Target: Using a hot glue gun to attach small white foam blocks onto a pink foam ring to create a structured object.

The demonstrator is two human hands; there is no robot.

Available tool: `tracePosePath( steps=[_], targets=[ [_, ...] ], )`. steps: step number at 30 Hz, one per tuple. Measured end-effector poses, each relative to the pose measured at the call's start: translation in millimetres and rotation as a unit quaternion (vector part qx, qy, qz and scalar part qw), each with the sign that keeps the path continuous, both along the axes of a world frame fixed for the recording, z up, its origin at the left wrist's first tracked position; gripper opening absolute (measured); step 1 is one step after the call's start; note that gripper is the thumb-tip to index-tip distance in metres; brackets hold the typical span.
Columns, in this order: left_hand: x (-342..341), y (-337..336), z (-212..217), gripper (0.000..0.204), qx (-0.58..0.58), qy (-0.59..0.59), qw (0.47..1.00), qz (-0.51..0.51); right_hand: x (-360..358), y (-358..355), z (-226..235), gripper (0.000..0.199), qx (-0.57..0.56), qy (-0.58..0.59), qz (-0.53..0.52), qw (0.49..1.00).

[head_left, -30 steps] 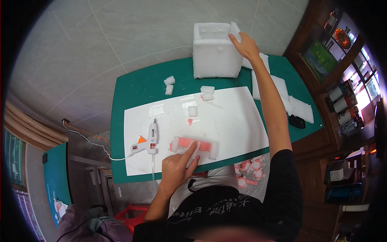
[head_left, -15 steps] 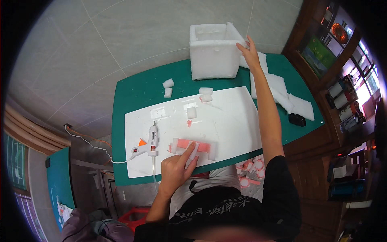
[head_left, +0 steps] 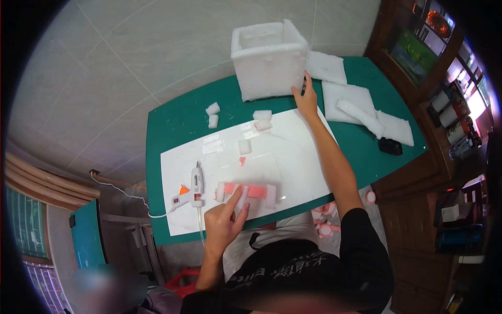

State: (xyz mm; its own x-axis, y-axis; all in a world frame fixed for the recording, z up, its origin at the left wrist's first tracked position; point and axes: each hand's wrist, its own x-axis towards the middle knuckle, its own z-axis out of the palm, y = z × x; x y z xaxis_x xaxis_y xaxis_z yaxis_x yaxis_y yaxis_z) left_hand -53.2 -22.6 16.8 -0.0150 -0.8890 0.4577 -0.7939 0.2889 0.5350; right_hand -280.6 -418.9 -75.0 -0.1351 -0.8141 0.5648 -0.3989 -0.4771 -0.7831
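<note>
My left hand [head_left: 224,222] is at the near edge of the white board, index finger stretched over a pink foam piece [head_left: 256,190] that has white blocks at its ends. Between that finger and the thumb sits a white foam strip [head_left: 244,198]. Farther back, my right hand [head_left: 307,99] has its thumb on the front and its fingers along the right side of an open-topped white foam box [head_left: 269,73]. The box stands upright on the green mat. A white hot glue gun [head_left: 196,183] with an orange trigger lies left of the pink piece.
Small foam blocks [head_left: 244,146] are scattered across the white board [head_left: 298,157] and green mat [head_left: 183,125]. White foam sheets [head_left: 348,102] and a black object [head_left: 390,147] lie at right. A power cord [head_left: 133,196] runs left from the gun. Another person [head_left: 107,288] appears lower left.
The box has turned slightly and shifted left of the foam sheets. My right hand has slid down from its upper edge. My left hand stays at the pink piece. The view has shifted somewhat.
</note>
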Motion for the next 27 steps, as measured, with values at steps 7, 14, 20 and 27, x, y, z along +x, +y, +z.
tracePosePath(
  steps=[7,14,20,27],
  targets=[
    [4.6,-8.6,0.2,0.052,-0.010,0.002,1.000,-0.003,-1.6,5.9,-1.3,0.068,0.046,0.024,-0.002,0.999],
    [-0.4,-4.8,-1.5,0.052,-0.018,-0.015,1.000,-0.006,1.2,2.5,-4.6,0.063,0.019,0.041,-0.010,0.999],
    [2.2,-9.7,-2.1,0.052,-0.023,-0.012,1.000,0.002,-0.6,1.4,-5.0,0.063,0.029,0.042,-0.007,0.999],
    [-1.9,-7.7,-3.3,0.052,-0.013,-0.007,1.000,-0.008,1.1,4.2,-4.6,0.069,0.050,0.079,-0.028,0.995]
  ],
)
